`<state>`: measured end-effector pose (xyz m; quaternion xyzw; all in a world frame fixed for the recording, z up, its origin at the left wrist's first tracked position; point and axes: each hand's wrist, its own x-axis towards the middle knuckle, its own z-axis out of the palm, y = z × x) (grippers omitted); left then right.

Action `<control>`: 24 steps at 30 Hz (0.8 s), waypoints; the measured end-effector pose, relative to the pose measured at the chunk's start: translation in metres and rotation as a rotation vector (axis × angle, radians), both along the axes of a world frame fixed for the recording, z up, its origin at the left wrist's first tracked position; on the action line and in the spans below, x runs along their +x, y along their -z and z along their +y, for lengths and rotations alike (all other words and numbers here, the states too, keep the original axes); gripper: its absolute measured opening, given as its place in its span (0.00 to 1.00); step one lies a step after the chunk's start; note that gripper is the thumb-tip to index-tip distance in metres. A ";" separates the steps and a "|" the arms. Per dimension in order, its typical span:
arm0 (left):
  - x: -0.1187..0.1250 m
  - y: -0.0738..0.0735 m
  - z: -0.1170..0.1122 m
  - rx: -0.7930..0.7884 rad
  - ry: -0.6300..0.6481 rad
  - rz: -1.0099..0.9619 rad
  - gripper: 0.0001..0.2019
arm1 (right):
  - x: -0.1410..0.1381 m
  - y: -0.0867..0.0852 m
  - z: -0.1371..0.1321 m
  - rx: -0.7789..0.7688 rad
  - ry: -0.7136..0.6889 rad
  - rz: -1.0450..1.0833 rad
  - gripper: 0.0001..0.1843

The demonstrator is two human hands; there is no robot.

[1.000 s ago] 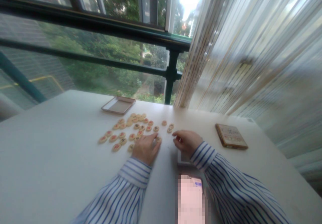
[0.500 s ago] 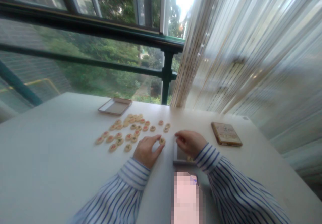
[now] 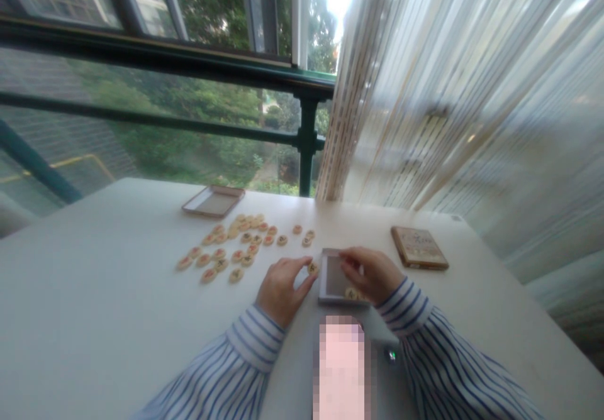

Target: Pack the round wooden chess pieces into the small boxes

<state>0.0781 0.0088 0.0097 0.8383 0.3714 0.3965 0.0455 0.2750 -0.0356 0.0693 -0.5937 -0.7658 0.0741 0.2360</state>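
Between the thumb and index finger of my left hand (image 3: 283,287) is a round wooden Chinese chess piece (image 3: 313,268), dark character showing. It is just off the left side of a shallow grey box tray (image 3: 323,288). My right hand (image 3: 374,274) hovers over that tray with its fingers pressed together; whatever they may pinch is hidden. Near the tray's front edge lie a few pieces (image 3: 350,293), partly covered by my right hand. Many more loose pieces (image 3: 218,254), red and dark marked, are scattered on the white table to the left.
An empty lid-like tray (image 3: 189,208) sits at the table's back left. A closed brown box (image 3: 419,248) lies to the right. Below the grey tray is a blurred-out upright shape (image 3: 342,370). A green railing (image 3: 306,143) and a sheer curtain (image 3: 406,124) stand behind the table (image 3: 117,332).
My left hand has carried its piece rightward to the tray's edge. My right hand has shifted slightly right, uncovering more of the tray and the pieces in it. The view has turned a little.
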 end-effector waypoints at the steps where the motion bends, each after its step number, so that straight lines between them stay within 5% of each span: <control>1: 0.002 -0.001 -0.001 -0.006 0.008 0.003 0.12 | 0.002 0.001 -0.001 0.000 0.000 0.010 0.12; 12: 0.027 -0.008 0.000 -0.068 0.087 0.051 0.12 | 0.016 0.014 -0.004 0.000 0.040 0.104 0.12; 24: 0.033 0.005 0.001 -0.034 0.167 -0.038 0.12 | 0.016 0.021 0.009 -0.085 -0.022 0.152 0.10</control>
